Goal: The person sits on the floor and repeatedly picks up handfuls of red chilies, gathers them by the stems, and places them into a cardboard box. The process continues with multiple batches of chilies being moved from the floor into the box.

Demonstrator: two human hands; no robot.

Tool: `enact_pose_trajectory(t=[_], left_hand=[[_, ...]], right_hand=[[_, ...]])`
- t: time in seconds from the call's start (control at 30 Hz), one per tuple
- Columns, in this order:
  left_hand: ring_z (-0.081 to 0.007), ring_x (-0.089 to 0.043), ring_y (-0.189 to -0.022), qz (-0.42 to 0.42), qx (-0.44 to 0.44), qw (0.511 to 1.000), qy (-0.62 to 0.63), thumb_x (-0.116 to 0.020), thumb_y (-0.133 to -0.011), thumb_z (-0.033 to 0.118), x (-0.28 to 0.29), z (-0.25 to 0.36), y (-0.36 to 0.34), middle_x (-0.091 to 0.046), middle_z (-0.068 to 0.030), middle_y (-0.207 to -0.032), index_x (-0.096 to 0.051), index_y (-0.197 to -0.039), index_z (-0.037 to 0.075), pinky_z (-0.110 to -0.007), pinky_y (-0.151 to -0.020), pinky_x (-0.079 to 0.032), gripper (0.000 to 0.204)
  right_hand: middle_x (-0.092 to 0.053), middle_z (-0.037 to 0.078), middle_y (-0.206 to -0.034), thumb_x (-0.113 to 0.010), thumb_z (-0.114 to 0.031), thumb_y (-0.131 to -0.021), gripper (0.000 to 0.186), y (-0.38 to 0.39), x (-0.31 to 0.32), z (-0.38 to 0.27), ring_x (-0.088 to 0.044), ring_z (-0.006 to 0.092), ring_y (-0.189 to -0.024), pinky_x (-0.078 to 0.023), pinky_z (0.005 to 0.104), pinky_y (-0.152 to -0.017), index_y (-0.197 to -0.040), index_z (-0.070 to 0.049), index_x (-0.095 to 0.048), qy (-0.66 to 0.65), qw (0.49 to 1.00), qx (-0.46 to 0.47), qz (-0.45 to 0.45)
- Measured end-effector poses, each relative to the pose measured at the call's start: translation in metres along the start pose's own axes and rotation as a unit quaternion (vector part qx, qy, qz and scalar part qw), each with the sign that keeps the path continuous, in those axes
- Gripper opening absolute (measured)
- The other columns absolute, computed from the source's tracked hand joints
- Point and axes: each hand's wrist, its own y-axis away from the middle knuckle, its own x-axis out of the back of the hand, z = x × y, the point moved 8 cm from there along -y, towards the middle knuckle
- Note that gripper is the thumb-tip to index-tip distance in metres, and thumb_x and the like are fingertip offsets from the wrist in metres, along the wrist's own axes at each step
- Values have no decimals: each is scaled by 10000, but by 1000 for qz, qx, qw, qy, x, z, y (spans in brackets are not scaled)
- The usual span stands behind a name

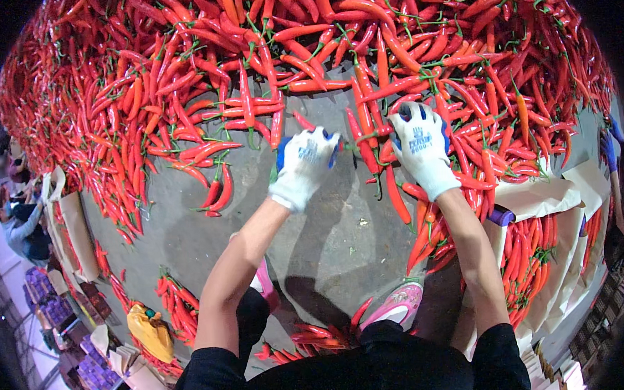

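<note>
My left hand (306, 165), in a white glove with blue on the palm side, is low over the grey floor (329, 237), its fingers curled. What they hold, if anything, is hidden beneath the glove. A short red piece of chili pepper (303, 120) lies just beyond its knuckles. To the right, my similarly gloved right hand (422, 147) is closed at the edge of the pile, its fingertips on a red chili pepper (375, 133) whose green stem points toward my left hand. Loose red chili peppers (398, 197) lie under and around my right wrist.
A large heap of red chili peppers (301, 10) spreads across the far side. Paper-lined boxes of peppers (527, 260) stand at the right. Bunched peppers (179, 303) and a yellow bundle (150, 332) lie at the left. Another person (25, 230) is at the far left beside an open carton (77, 234).
</note>
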Motion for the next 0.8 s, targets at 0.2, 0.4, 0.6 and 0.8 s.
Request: enact_pose_trajectory(t=[0.2, 0.4, 0.6, 0.8], left_hand=[[-239, -631, -903, 154, 118, 889, 415, -715, -740, 132, 65, -33, 48, -635, -96, -1034, -663, -1006, 80, -348, -734, -508, 276], [-257, -645, -938, 97, 237, 405, 878, -506, -956, 322, -3, -41, 70, -642, -121, -1022, -508, -1215, 24, -385, -849, -523, 395], [-243, -652, -851, 69, 242, 346, 904, -492, -957, 350, -16, -36, 69, -639, -102, -949, -510, -1220, 24, -382, -782, -544, 419], [-109, -544, -639, 186, 369, 507, 756, -544, -933, 335, -11, -77, 88, -576, 7, -802, -593, -1097, 72, -255, -585, -447, 314]], right_hand=[[-557, 116, -1136, -638, -161, -766, 366, -2, 58, -18, -513, 309, -1103, -349, 473, -976, -1111, -89, -540, -121, 977, 95, 149], [-599, 174, -997, -611, -284, -846, 448, -73, 26, -87, -592, 363, -908, -479, 433, -777, -1215, -64, -485, -181, 970, 155, 50], [-635, 171, -1007, -662, -368, -805, 554, -119, -30, -97, -645, 307, -889, -518, 411, -755, -1230, -67, -471, -58, 995, 58, -49], [-652, 145, -909, -664, -346, -802, 404, -82, -25, -82, -640, 316, -885, -512, 420, -750, -1084, -84, -540, -37, 984, 99, -144]])
